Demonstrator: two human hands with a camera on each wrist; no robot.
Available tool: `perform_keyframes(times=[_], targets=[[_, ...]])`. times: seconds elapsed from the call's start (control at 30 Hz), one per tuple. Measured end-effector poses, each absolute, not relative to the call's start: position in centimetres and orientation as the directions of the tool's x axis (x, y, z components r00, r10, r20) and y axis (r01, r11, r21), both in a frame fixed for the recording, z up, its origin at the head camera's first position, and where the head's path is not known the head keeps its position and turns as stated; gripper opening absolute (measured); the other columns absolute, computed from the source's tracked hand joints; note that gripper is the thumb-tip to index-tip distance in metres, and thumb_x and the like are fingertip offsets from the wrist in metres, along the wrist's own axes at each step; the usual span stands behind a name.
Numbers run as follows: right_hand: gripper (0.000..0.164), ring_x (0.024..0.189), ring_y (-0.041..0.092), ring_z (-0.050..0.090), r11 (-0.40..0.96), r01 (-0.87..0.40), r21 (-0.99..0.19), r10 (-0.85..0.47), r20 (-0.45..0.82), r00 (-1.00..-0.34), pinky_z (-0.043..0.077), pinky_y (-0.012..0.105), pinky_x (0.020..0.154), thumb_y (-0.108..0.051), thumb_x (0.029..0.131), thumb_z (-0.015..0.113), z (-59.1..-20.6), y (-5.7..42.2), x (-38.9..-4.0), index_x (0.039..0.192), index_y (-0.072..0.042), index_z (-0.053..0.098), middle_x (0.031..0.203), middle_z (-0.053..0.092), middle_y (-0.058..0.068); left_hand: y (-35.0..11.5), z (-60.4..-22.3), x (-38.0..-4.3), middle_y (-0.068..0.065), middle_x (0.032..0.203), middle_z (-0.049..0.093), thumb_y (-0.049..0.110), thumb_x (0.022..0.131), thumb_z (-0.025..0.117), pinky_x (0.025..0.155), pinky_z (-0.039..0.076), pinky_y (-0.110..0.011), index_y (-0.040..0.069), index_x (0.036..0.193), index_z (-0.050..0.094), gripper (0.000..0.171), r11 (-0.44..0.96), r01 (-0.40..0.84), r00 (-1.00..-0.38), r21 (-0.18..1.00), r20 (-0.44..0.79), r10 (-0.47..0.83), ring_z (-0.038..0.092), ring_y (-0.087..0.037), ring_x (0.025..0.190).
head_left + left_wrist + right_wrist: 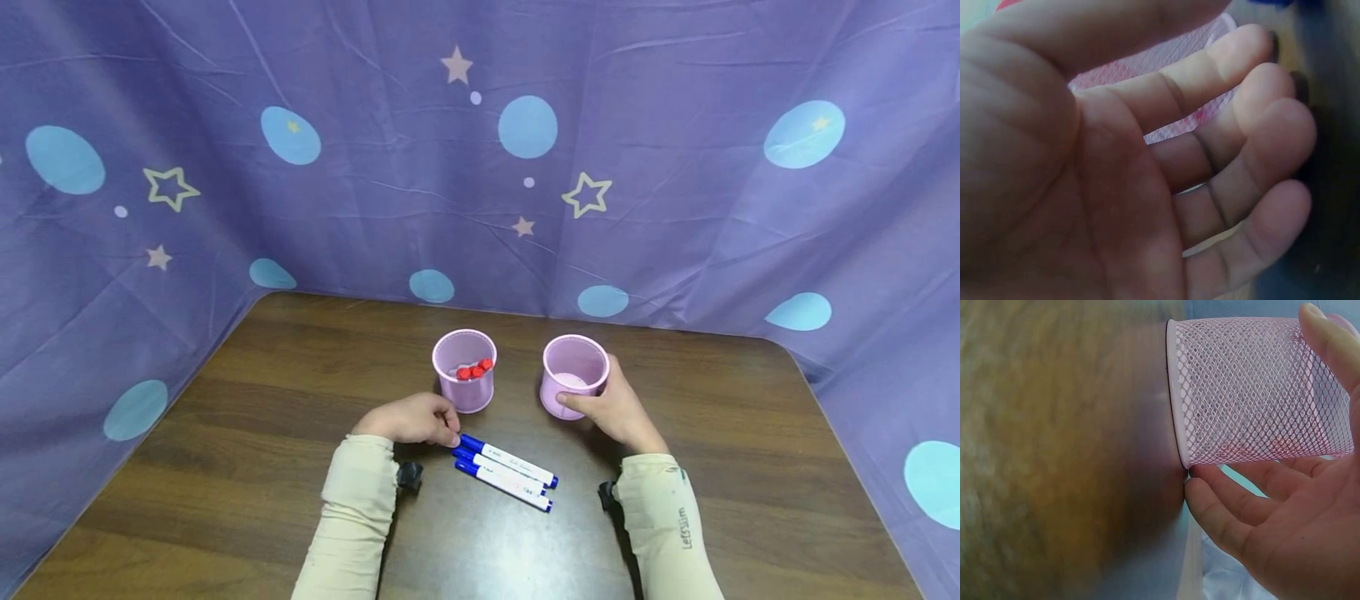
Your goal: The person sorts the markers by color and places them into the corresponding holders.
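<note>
Backdrop and bench, head view: a purple backdrop (375,167), printed with blue dots and stars, is hanging behind a brown wood-grain bench (765,450). Three markers (510,476), white-barrelled with blue caps and blue ends, are lying slantwise, close together, in front of two cups. The left pink cup (468,397) is holding red-tipped items (477,370). The left hand (412,419) is resting at the markers' capped ends.

Left wrist view: its fingers are curving loosely; blue is showing at the top edge, contact with it impossible to tell.

Right wrist view: the right hand (618,410) is gripping the right pink cup (553,386), mesh-walled, thumb and fingers clamping opposite sides, its solid-banded base standing on the bench.
</note>
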State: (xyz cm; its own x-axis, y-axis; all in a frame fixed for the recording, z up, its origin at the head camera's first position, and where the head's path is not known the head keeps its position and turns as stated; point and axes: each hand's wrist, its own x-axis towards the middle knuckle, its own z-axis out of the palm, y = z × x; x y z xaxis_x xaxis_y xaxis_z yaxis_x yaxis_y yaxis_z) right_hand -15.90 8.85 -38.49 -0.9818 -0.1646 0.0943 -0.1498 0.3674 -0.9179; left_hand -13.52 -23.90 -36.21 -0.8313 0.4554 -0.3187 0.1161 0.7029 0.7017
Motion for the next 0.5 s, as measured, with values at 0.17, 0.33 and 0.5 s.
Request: perform_keyframes(times=[0.17, 0.33, 0.5], targets=[[0.084, 0.122, 0.049, 0.05, 0.364, -0.158, -0.918, -0.172, 0.101, -0.98, 0.038, 0.055, 0.104, -0.005, 0.08, 0.084, -38.53, 8.79, -16.04, 0.144, 0.012, 0.031, 0.135, 0.047, 0.036, -23.07, -36.13, -13.34, 0.003, 0.069, 0.054, 0.009, 0.085, 0.075, 0.057, 0.04, -0.025, 0.007, 0.089, 0.064, 0.012, 0.692, 0.119, -0.816, 0.712, -0.327, 0.476, 0.05, -0.012, 0.061], [0.087, 0.122, 0.045, 0.052, 0.386, -0.154, -0.909, -0.17, 0.094, -0.981, 0.04, 0.052, 0.104, -0.012, 0.079, 0.087, -38.5, 8.86, -15.93, 0.144, 0.008, 0.032, 0.134, 0.05, 0.031, -22.78, -36.49, -13.39, 0.003, 0.067, 0.052, 0.003, 0.085, 0.073, 0.056, 0.04, -0.024, 0.007, 0.088, 0.064, 0.01, 0.692, 0.14, -0.812, 0.708, -0.318, 0.49, 0.048, -0.012, 0.058], [0.088, 0.12, 0.042, 0.054, 0.393, -0.156, -0.906, -0.168, 0.096, -0.981, 0.041, 0.05, 0.103, -0.016, 0.078, 0.088, -38.65, 8.96, -15.86, 0.144, 0.006, 0.034, 0.133, 0.052, 0.028, -22.74, -36.86, -13.63, 0.004, 0.065, 0.052, 0.004, 0.085, 0.071, 0.054, 0.04, -0.023, 0.007, 0.087, 0.065, 0.007, 0.686, 0.167, -0.814, 0.709, -0.294, 0.501, 0.048, -0.01, 0.056]])
